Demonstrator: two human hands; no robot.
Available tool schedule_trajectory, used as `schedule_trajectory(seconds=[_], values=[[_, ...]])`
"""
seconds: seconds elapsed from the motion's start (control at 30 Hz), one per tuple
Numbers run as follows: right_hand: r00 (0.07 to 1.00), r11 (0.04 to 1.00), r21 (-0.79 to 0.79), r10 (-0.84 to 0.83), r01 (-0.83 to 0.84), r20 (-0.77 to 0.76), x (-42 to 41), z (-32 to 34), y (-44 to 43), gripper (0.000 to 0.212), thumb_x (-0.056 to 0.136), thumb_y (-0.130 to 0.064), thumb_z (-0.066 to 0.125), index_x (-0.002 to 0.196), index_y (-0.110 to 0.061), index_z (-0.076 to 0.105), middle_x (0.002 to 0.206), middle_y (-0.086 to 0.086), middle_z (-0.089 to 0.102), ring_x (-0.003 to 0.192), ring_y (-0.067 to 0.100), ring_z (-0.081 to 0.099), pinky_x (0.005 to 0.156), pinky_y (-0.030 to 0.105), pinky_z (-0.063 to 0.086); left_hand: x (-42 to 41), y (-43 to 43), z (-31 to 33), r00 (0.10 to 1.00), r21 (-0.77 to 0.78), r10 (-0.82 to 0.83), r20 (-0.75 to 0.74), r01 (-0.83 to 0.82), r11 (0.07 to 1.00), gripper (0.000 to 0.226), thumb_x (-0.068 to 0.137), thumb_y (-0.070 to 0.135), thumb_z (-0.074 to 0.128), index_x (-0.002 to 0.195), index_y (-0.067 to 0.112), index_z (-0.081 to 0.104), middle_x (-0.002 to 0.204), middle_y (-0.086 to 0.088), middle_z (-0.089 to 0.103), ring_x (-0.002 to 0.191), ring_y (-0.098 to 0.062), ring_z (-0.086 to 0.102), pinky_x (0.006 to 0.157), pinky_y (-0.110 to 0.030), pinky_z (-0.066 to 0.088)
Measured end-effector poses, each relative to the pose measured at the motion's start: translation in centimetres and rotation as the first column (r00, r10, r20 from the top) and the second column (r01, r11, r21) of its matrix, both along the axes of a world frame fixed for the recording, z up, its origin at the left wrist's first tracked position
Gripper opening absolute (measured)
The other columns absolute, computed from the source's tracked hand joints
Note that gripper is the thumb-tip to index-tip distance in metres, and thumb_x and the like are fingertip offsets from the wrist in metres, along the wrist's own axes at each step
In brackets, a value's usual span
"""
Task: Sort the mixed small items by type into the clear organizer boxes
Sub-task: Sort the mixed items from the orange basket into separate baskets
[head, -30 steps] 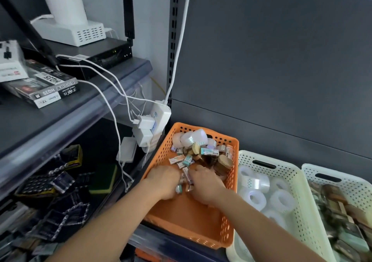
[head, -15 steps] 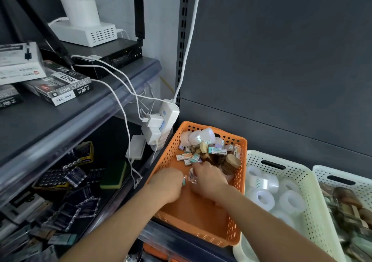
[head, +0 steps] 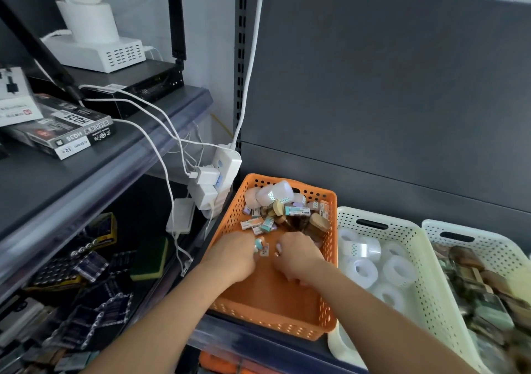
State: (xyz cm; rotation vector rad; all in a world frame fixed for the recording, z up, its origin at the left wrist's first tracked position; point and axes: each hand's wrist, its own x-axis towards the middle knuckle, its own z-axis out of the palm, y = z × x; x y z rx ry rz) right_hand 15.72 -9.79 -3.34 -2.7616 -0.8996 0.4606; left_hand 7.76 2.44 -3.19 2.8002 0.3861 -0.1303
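An orange perforated basket sits on the shelf in front of me. At its far end lies a heap of mixed small items: small boxed erasers, brown jars with tan lids, pale tape rolls. Both my hands are inside the basket. My left hand has its fingers curled round a few small erasers, one with a teal end. My right hand curls over the basket floor just beside it, pinching a small labelled eraser between the two hands.
A cream basket of clear tape rolls stands right of the orange one, then a pale basket of brown jars. A white power strip with plugs and cables hangs left of the basket. Battery packs fill the lower left shelf.
Both hands have drawn back a little from the heap toward the basket's middle, holding small erasers. The camera has shifted so everything sits further right in the frame.
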Motion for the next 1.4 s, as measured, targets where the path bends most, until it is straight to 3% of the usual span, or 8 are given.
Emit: schedule_trajectory(seconds=[0.13,0.27,0.4,0.57,0.77,0.97,1.1,1.4], values=[[0.985,0.915,0.367,-0.136,0.167,-0.108,-0.6,1.8,-2.0,0.016,0.084,-0.02,0.059,0.068,-0.019,0.059,0.069,-0.002,0.063,0.065,0.013,0.06,0.063,0.029,0.053,0.2,-0.8,0.9,0.988,-0.146,0.049,0.148,-0.027,0.989,0.03,0.094,0.024,0.053,0.123,0.022,0.055,0.102,0.004,0.065,0.077,-0.013,0.058,0.063,-0.026,0.045],[0.97,0.696,0.676,-0.202,0.241,-0.137,-1.4,4.0,-5.3,0.007,0.085,-0.022,0.064,0.086,-0.022,0.071,0.08,-0.009,0.067,0.073,0.009,0.061,0.063,0.028,0.052,0.9,-3.2,2.2,0.963,-0.359,0.139,0.233,-0.048,0.932,0.024,0.094,0.035,0.055,0.115,0.023,0.058,0.087,0.007,0.065,0.066,-0.011,0.059,0.051,-0.025,0.04],[0.944,0.538,0.781,-0.257,0.317,-0.206,-1.4,4.8,-10.0,0.018,0.084,-0.024,0.064,0.079,-0.041,0.067,0.088,-0.014,0.067,0.08,0.01,0.064,0.073,0.033,0.054,1.6,-7.9,3.5,0.942,-0.457,0.153,0.298,0.0,0.89,0.04,0.096,0.034,0.052,0.134,0.023,0.05,0.103,0.004,0.066,0.08,-0.012,0.064,0.063,-0.026,0.049],[0.933,0.457,0.835,-0.319,0.307,-0.169,-2.0,5.6,-18.2,0.028,0.085,-0.02,0.066,0.073,-0.045,0.064,0.089,-0.013,0.069,0.079,0.013,0.066,0.074,0.043,0.056,2.4,-16.2,5.0,0.927,-0.52,0.113,0.359,0.098,0.849,0.017,0.094,0.035,0.056,0.105,0.021,0.056,0.096,-0.002,0.068,0.075,-0.019,0.067,0.065,-0.039,0.055],[0.906,0.465,0.824,-0.402,0.325,-0.132,-3.0,5.9,-29.6,0.013,0.086,-0.027,0.065,0.081,-0.039,0.066,0.087,-0.014,0.068,0.085,0.01,0.064,0.077,0.04,0.055,2.7,-27.9,5.6,0.939,-0.559,0.06,0.339,0.15,0.815,0.043,0.094,0.037,0.054,0.135,0.026,0.046,0.105,0.002,0.067,0.078,-0.015,0.068,0.071,-0.037,0.057],[0.85,0.469,0.8,-0.518,0.375,-0.094,-3.0,6.0,-39.5,0.009,0.087,-0.022,0.065,0.087,-0.031,0.066,0.089,-0.013,0.065,0.07,0.005,0.057,0.061,0.022,0.045,3.2,-37.9,6.3,0.923,-0.491,-0.09,0.375,0.28,0.825,0.027,0.095,0.037,0.054,0.119,0.025,0.055,0.091,0.009,0.065,0.076,-0.013,0.065,0.069,-0.039,0.056],[0.808,0.483,0.761,-0.583,0.432,-0.088,-1.7,5.7,-44.3,0.009,0.088,-0.022,0.062,0.092,-0.028,0.067,0.09,-0.007,0.066,0.072,0.009,0.059,0.061,0.027,0.047,5.4,-42.6,6.3,0.896,-0.345,-0.212,0.391,0.356,0.869,0.022,0.094,0.037,0.055,0.11,0.022,0.058,0.09,0.008,0.064,0.075,-0.01,0.06,0.068,-0.037,0.054],[0.774,0.759,0.39,-0.613,0.522,0.157,3.2,3.6,-52.4,0.016,0.092,-0.02,0.051,0.09,-0.016,0.066,0.09,-0.004,0.057,0.076,0.018,0.055,0.056,0.023,0.038,11.7,-49.8,3.6,0.738,0.156,-0.569,0.362,0.554,0.818,0.022,0.095,0.033,0.053,0.111,0.019,0.056,0.106,0.0,0.066,0.095,-0.022,0.061,0.077,-0.035,0.048]])
